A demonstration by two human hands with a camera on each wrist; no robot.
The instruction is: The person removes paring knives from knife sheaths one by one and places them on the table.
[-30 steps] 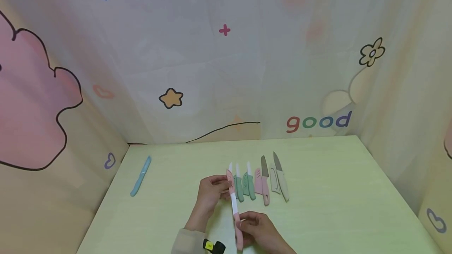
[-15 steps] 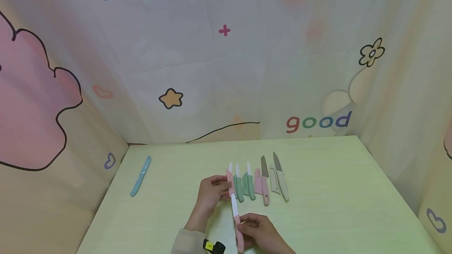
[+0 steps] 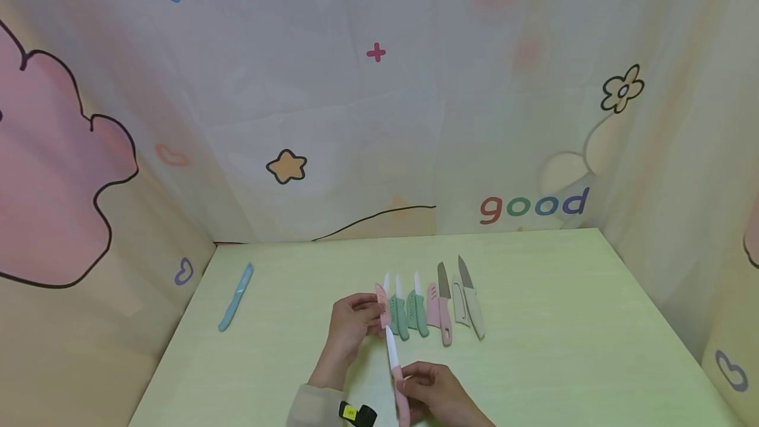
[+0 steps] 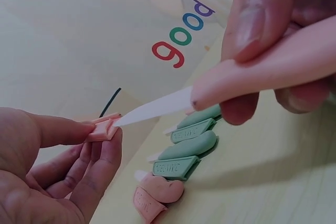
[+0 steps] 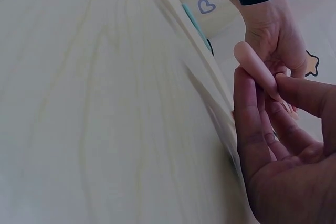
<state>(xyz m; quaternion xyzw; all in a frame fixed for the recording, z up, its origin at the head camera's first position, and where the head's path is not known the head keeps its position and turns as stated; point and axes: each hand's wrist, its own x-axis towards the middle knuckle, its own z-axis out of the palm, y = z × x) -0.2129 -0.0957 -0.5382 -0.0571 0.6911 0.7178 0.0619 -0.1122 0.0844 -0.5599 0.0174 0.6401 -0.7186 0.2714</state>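
My left hand (image 3: 350, 325) pinches a pink knife sheath (image 3: 382, 305) between thumb and fingers above the table. In my right hand (image 3: 435, 391), a pink-handled paring knife (image 3: 400, 395) is held by its handle, its white blade bare and pointing at the sheath. The left wrist view shows the blade tip at the mouth of the sheath (image 4: 102, 129); I cannot tell whether it is just inside or just out. The right wrist view has the rounded end of the knife handle (image 5: 255, 69) between my right thumb and fingers.
Beyond the hands, knives lie in a row beside their sheaths: a pink one (image 4: 163, 187), two green ones (image 3: 402, 318) (image 3: 421, 315), a pink one with a grey blade (image 3: 446, 318), and a pale one (image 3: 474, 308). A blue knife (image 3: 237, 296) lies far left on the table (image 3: 563, 321).
The knife and sheath have drawn apart: the right hand has shifted slightly toward me, the left hand slightly left with the sheath, and more of the blade now shows.
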